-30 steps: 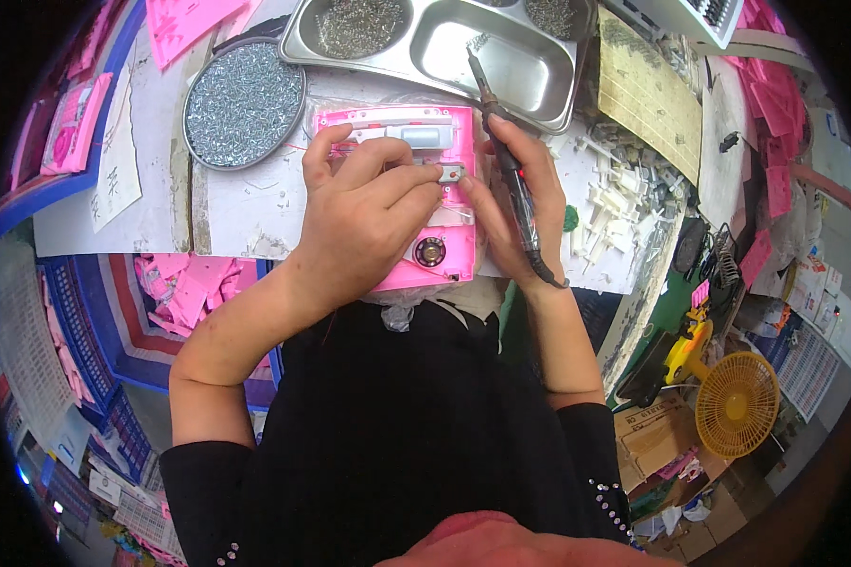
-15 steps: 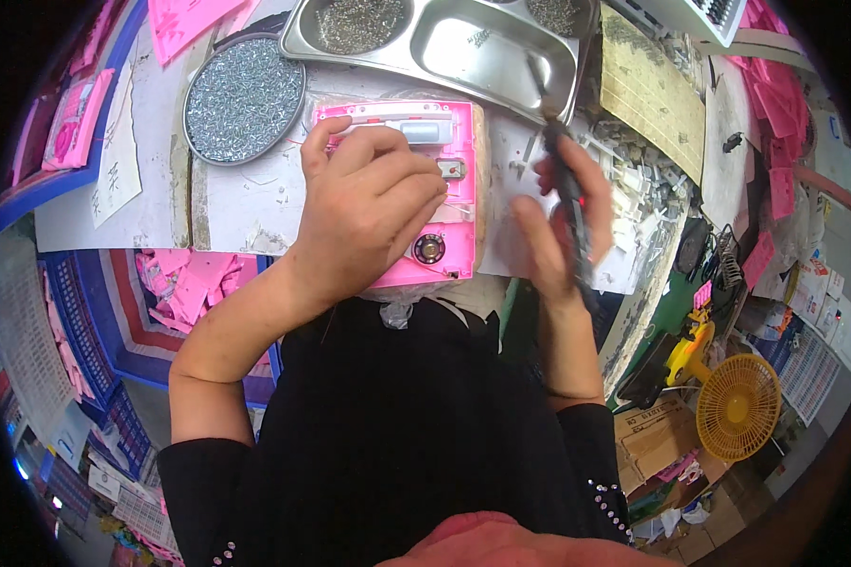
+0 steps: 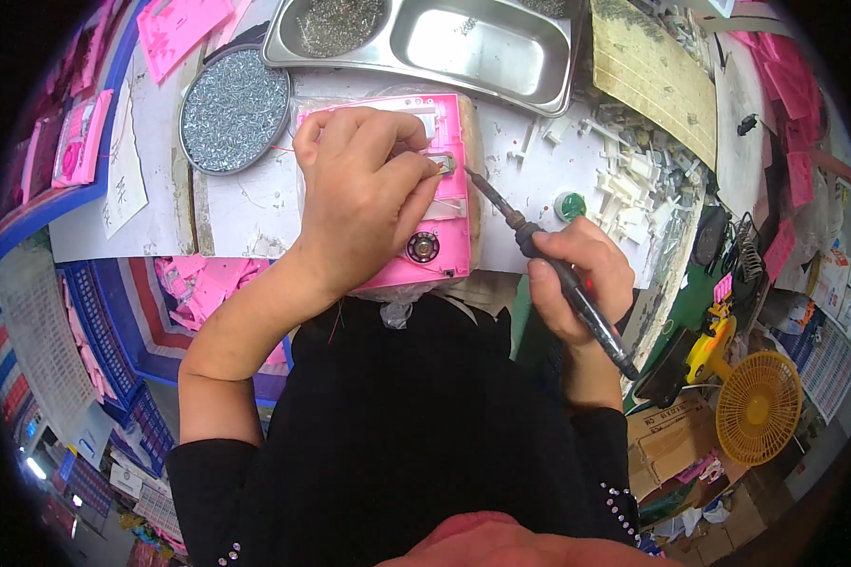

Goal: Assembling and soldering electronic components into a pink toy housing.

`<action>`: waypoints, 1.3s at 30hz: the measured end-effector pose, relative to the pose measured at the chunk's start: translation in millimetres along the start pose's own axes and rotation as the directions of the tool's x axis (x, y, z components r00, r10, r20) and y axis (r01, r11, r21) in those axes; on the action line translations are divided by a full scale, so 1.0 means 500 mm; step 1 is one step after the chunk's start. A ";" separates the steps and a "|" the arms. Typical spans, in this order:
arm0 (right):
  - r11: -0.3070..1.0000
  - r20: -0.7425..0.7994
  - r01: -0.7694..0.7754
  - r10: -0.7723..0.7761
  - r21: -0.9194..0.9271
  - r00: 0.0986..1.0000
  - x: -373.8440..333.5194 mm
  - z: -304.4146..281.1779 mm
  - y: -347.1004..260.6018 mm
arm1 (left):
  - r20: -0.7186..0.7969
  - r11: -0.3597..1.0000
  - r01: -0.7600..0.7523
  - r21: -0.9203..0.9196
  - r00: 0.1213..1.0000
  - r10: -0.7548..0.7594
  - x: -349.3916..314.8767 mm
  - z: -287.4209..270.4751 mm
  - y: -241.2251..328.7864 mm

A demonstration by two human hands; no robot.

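A pink plastic casing lies open on the bench in front of me. Inside it sit a round black speaker and a small metal-framed component. Over the casing's left part rests my left hand, thumb and fingers pinched together beside that component; whatever they pinch is too small to make out. My right hand grips a black-handled soldering iron, its thin tip near the casing's right edge by the component. The left hand hides much of the casing's interior.
A round tray of small metal pins stands at the left. Behind the casing is a steel compartment tray. White plastic parts and a small green-topped item lie right. A yellow fan stands at lower right.
My right hand has swung the soldering iron's tip from the steel tray down and left to the casing. My left fingers have closed in near the metal component. The view has shifted slightly.
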State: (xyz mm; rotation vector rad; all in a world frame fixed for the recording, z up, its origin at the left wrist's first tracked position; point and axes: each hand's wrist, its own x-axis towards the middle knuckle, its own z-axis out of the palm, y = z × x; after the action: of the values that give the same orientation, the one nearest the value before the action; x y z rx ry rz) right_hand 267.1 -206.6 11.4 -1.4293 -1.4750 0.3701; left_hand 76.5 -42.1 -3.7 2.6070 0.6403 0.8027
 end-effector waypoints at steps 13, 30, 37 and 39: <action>0.999 0.043 0.014 -0.012 -0.044 0.999 0.001 0.006 -0.012 | -0.002 1.000 0.003 0.023 1.000 -0.003 0.000 0.007 0.002; 0.999 0.050 0.019 -0.017 -0.046 0.999 0.007 0.006 -0.015 | -0.002 1.000 0.002 -0.023 1.000 -0.002 0.000 0.005 -0.003; 0.999 0.039 0.016 -0.015 -0.050 0.999 0.008 0.011 -0.013 | -0.003 1.000 -0.001 -0.015 1.000 0.001 0.001 0.007 -0.003; 0.999 0.041 0.018 -0.016 -0.048 0.999 0.008 0.011 -0.011 | -0.004 1.000 0.002 -0.017 1.000 -0.002 0.001 0.005 -0.003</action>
State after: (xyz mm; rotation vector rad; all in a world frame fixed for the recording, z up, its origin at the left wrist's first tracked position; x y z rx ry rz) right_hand 260.1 -202.1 15.2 -1.4541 -1.5369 0.3566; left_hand 78.0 -41.3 -6.2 2.5897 0.6346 0.8090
